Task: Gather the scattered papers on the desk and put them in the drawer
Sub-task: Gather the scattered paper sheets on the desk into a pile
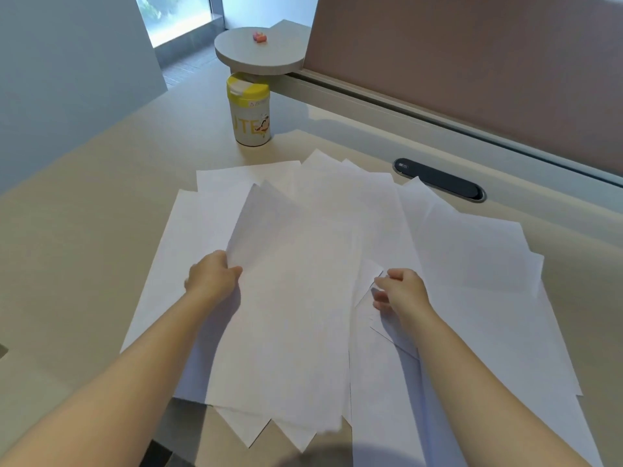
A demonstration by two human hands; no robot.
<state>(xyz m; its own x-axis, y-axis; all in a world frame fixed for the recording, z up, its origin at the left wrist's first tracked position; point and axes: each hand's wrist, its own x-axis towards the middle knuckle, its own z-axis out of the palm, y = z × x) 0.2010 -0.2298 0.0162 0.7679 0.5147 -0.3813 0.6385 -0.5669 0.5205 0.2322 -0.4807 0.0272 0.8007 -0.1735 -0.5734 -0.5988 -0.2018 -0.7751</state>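
- papers: thin white paper, matt, smooth
- surface: beige, matt, smooth laminate look
- canister: glossy plastic, yellow lid
- cable cover: dark plastic, slight sheen

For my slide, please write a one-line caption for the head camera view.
Both hands, left hand and right hand, gather overlapping white papers on a beige desk.

Bright daylight, probably from the window; soft shadows, edges bowed.
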